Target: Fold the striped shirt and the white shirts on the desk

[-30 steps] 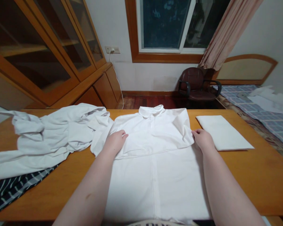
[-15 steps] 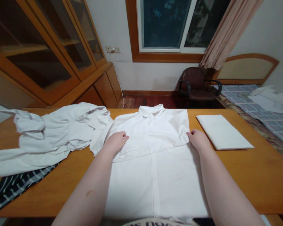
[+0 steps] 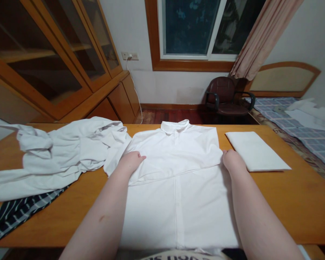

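Observation:
A white collared shirt (image 3: pixel 176 206) lies front up on the wooden table, its collar at the far edge and its hem toward me. Its upper part forms a layer with an edge running across the chest. My left hand (image 3: pixel 131 162) is closed on the shirt's left side, thumb on top. At the right side, my right hand (image 3: pixel 232 159) pinches the fabric near the end of that crosswise edge. The fingertips of both hands are partly hidden.
Crumpled white clothing (image 3: pixel 70 148) lies on the left of the table (image 3: pixel 292 202), over a black striped cloth (image 3: pixel 24 213). A flat white rectangular item (image 3: pixel 256 151) rests on the right. Beyond stand a brown armchair (image 3: pixel 224 95), a glass-door cabinet (image 3: pixel 78 47) and a bed (image 3: pixel 300 115).
My right hand has moved slightly right, drawing the shirt's right side outward. My left hand has shifted a little to the left. The other clothes stay as they were.

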Demonstrator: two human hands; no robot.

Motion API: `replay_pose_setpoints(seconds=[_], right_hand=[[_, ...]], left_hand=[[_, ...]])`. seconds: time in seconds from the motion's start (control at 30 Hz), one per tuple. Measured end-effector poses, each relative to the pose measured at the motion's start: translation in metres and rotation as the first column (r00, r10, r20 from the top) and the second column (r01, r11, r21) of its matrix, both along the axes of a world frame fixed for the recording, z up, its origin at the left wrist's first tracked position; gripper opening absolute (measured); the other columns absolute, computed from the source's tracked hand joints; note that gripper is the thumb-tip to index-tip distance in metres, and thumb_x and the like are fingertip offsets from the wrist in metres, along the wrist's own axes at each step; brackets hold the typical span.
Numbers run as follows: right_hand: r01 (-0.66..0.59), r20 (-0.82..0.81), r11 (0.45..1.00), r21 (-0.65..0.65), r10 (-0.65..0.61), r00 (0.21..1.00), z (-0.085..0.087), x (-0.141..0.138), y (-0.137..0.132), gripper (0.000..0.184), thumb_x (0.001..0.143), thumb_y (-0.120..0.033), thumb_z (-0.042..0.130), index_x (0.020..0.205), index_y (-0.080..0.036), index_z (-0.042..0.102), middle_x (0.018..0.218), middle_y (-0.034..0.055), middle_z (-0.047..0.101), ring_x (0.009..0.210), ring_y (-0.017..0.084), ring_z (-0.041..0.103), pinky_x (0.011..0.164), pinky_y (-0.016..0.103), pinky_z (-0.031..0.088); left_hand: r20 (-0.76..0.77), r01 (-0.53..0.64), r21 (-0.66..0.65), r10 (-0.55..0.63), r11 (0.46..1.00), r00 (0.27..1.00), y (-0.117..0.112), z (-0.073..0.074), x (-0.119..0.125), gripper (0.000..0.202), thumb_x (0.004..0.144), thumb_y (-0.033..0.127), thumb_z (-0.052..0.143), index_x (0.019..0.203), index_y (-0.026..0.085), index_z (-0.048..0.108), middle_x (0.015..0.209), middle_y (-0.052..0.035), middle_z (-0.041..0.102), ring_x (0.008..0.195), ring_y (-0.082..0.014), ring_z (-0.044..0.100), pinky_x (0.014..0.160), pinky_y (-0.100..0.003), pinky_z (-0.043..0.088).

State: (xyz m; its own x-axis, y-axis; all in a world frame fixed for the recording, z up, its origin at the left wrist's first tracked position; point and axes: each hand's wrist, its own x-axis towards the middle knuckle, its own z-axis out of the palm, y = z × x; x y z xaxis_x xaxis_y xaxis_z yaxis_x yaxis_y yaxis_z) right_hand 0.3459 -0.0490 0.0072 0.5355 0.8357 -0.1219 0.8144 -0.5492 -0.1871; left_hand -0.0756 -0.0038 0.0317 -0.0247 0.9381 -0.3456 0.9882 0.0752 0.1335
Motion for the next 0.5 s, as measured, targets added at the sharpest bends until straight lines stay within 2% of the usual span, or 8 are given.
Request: replay_pose_setpoints(seconds=[0.1, 0.17, 0.27, 0.4, 0.5], right_hand=[[0.052, 0.006, 0.999, 0.015, -0.053, 0.999, 0.0043, -0.0068, 0.0008, 0.054, 0.092, -0.049, 0.031, 0.104, -0.008, 0.064, 0.096, 0.0217, 0.067, 0.094, 0.03, 0.064, 0.079, 0.038, 0.046], [0.012, -0.009, 1.0, -0.014, -0.012, 1.0, 0.0053, -0.0101, 0.0028, 0.055, 0.089, -0.054, 0.035, 0.101, -0.01, 0.066, 0.095, 0.0198, 0.068, 0.094, 0.029, 0.063, 0.078, 0.036, 0.046], [-0.044, -0.032, 0.997, -0.067, 0.041, 0.999, 0.0047, -0.0095, 0.0054, 0.051, 0.088, -0.05, 0.039, 0.1, -0.01, 0.067, 0.097, 0.0199, 0.068, 0.095, 0.028, 0.063, 0.078, 0.034, 0.045], [0.007, -0.055, 1.0, -0.02, -0.008, 0.998, 0.0051, -0.0035, 0.0048, 0.048, 0.091, -0.044, 0.034, 0.102, -0.013, 0.068, 0.098, 0.0181, 0.068, 0.093, 0.027, 0.063, 0.075, 0.033, 0.044], [0.041, -0.048, 0.999, -0.034, -0.043, 0.998, 0.0066, -0.0027, 0.0029, 0.045, 0.091, -0.042, 0.036, 0.101, -0.012, 0.068, 0.098, 0.019, 0.068, 0.093, 0.028, 0.063, 0.076, 0.035, 0.044]], left_hand=[[-0.004, 0.001, 0.007, -0.001, 1.0, 1.0, -0.0001, 0.0007, -0.0002, 0.038, 0.081, 0.05, 0.045, 0.084, 0.019, 0.068, 0.095, -0.0126, 0.071, 0.088, -0.0278, 0.064, 0.069, -0.032, 0.044], [0.011, 0.007, 0.015, -0.007, 1.0, 1.0, 0.0003, 0.0007, -0.0006, 0.041, 0.082, 0.051, 0.043, 0.082, 0.019, 0.07, 0.095, -0.0128, 0.071, 0.089, -0.028, 0.064, 0.07, -0.032, 0.044], [0.049, 0.011, 0.031, -0.013, 0.999, 0.999, 0.0014, 0.0014, -0.0016, 0.047, 0.083, 0.053, 0.039, 0.08, 0.019, 0.071, 0.092, -0.0123, 0.071, 0.086, -0.028, 0.064, 0.071, -0.032, 0.045], [0.056, 0.004, 0.011, -0.005, 1.0, 0.998, 0.0018, 0.0032, -0.0018, 0.045, 0.082, 0.054, 0.041, 0.08, 0.019, 0.07, 0.094, -0.0112, 0.071, 0.087, -0.0274, 0.064, 0.07, -0.031, 0.044], [0.029, 0.012, -0.024, -0.011, 1.0, 1.0, 0.0003, 0.0036, -0.0002, 0.039, 0.081, 0.05, 0.045, 0.08, 0.019, 0.068, 0.094, -0.0108, 0.071, 0.087, -0.0263, 0.064, 0.067, -0.03, 0.043]])
